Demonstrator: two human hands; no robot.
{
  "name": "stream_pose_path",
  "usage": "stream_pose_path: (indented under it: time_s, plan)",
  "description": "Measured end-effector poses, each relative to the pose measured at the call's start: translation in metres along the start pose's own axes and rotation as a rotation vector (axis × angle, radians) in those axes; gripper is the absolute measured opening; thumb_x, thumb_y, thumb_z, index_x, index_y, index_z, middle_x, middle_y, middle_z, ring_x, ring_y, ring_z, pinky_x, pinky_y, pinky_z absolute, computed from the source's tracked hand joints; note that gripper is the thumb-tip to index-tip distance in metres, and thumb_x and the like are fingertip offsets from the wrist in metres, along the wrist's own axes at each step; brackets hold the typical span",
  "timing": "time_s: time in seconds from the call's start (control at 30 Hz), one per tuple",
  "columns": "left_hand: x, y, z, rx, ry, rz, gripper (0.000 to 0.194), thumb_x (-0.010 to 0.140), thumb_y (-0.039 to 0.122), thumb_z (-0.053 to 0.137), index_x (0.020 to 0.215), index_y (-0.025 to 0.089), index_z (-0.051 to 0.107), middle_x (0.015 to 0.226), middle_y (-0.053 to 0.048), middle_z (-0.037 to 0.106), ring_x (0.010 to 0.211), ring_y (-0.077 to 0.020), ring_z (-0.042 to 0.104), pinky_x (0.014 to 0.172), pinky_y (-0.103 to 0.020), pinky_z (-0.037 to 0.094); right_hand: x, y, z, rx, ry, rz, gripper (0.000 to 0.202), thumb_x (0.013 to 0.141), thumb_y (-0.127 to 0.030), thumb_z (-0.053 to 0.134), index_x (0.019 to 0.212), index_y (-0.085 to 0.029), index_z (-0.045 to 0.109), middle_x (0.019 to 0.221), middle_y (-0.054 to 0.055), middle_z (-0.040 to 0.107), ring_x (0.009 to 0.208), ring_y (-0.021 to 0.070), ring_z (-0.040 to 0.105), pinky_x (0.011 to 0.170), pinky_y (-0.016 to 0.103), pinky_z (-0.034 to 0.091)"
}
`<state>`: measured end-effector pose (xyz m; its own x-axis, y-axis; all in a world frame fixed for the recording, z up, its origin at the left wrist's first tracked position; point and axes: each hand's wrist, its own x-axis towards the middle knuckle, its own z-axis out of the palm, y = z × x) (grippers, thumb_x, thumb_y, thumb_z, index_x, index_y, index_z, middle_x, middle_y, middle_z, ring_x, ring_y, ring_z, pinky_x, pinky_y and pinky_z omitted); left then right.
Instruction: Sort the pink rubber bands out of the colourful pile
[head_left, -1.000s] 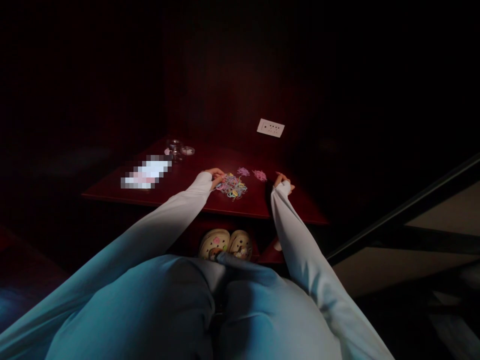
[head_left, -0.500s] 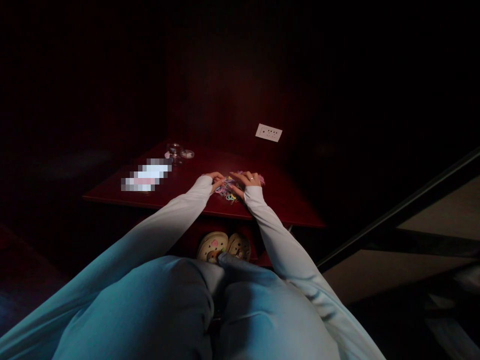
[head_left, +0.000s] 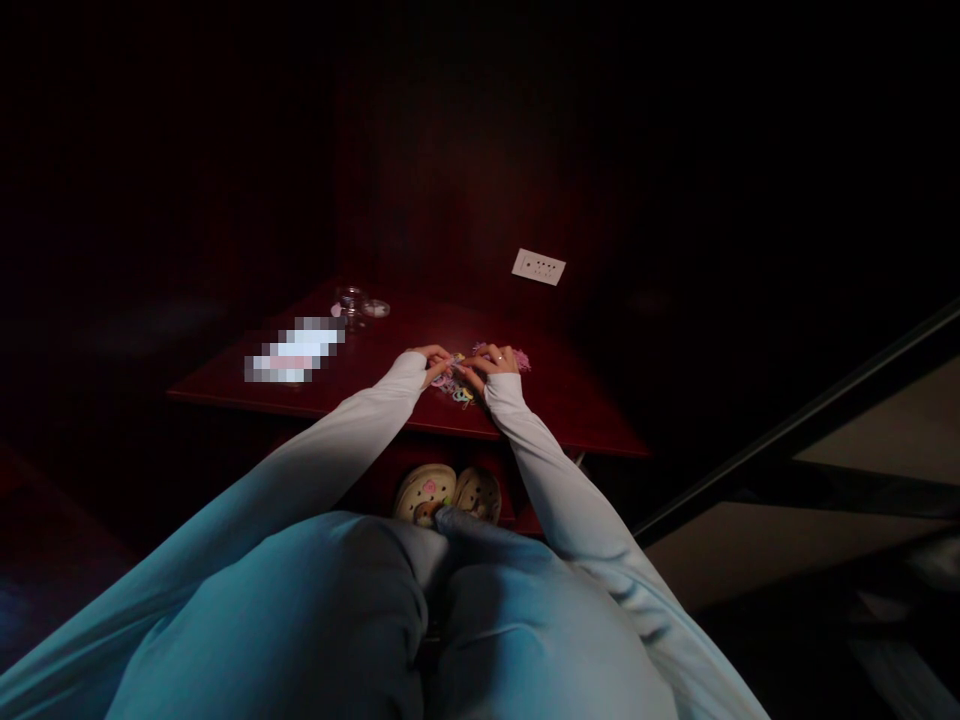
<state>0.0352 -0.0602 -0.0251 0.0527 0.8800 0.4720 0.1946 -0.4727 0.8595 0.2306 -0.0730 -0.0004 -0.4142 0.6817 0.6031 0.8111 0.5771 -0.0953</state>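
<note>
Both hands work close together over a pile of small colourful hair ties (head_left: 460, 394) on the dark red table. My left hand (head_left: 432, 361) is closed in a pinch on what looks like a pale hair tie (head_left: 454, 364). From the other side, my right hand (head_left: 495, 361) reaches the same small tie, its thumb and forefinger pinched at it. A ring shows on one right finger. Just beyond my right hand lies a second heap of pink-purple hair ties (head_left: 523, 360), partly covered by the fingers.
Toward the table's back left stand a clear jar (head_left: 350, 299) and a round lid (head_left: 376, 309). A blurred-out bright phone-like object (head_left: 296, 350) lies at the left. A white socket plate (head_left: 538, 267) sits on the wall. Below the table's front edge are beige clogs (head_left: 426, 492).
My right hand has moved slightly left, and its spread fingers have closed in to meet my left fingertips at the small tie. My left hand has hardly moved.
</note>
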Motion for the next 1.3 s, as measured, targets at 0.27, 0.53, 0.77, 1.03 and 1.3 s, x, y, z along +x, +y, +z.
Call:
stream_pose_path:
  time_s: [0.27, 0.53, 0.77, 1.03, 1.3]
  plan:
    - [0.004, -0.005, 0.002, -0.008, 0.12, -0.013, 0.028, 0.081, 0.048, 0.063, 0.078, 0.021, 0.07, 0.066, -0.003, 0.073, 0.065, -0.0194, 0.07, 0.065, -0.028, 0.053, -0.001, 0.004, 0.002, 0.041, 0.059, 0.063, 0.026, 0.098, -0.047, 0.063, 0.104, -0.031, 0.082, 0.109, 0.006, 0.068, 0.103, 0.0251, 0.048, 0.093, 0.037, 0.039]
    - [0.004, -0.004, 0.006, -0.075, 0.142, -0.094, 0.011, 0.076, 0.029, 0.065, 0.075, 0.019, 0.07, 0.062, -0.001, 0.071, 0.061, -0.0173, 0.069, 0.058, -0.024, 0.05, 0.015, 0.038, 0.008, 0.031, 0.163, 0.407, 0.032, 0.099, -0.049, 0.058, 0.102, -0.028, 0.082, 0.104, 0.007, 0.065, 0.105, 0.0256, 0.046, 0.092, 0.038, 0.035]
    - [0.009, -0.006, 0.002, -0.174, 0.118, -0.095, 0.017, 0.078, 0.037, 0.068, 0.076, 0.02, 0.068, 0.061, -0.002, 0.071, 0.061, -0.018, 0.067, 0.057, -0.027, 0.051, 0.031, 0.071, 0.026, -0.077, 0.108, 0.429, 0.027, 0.098, -0.041, 0.06, 0.096, -0.025, 0.081, 0.112, 0.01, 0.065, 0.111, 0.0291, 0.044, 0.095, 0.042, 0.029]
    - [0.008, -0.012, 0.002, -0.109, 0.094, -0.094, 0.014, 0.08, 0.032, 0.064, 0.079, 0.019, 0.068, 0.065, -0.003, 0.071, 0.066, -0.0201, 0.069, 0.064, -0.029, 0.052, 0.024, 0.071, 0.023, 0.042, 0.268, 0.662, 0.038, 0.099, -0.046, 0.048, 0.101, -0.025, 0.079, 0.116, 0.01, 0.066, 0.113, 0.0303, 0.043, 0.098, 0.046, 0.028]
    - [0.006, -0.021, -0.01, 0.291, 0.141, 0.092, 0.019, 0.075, 0.022, 0.066, 0.092, 0.025, 0.075, 0.086, -0.004, 0.074, 0.085, -0.0237, 0.06, 0.081, -0.033, 0.05, -0.008, 0.057, 0.0, 0.137, 0.34, 0.916, 0.043, 0.097, -0.038, 0.035, 0.099, -0.027, 0.076, 0.109, 0.007, 0.066, 0.105, 0.0272, 0.047, 0.094, 0.043, 0.033]
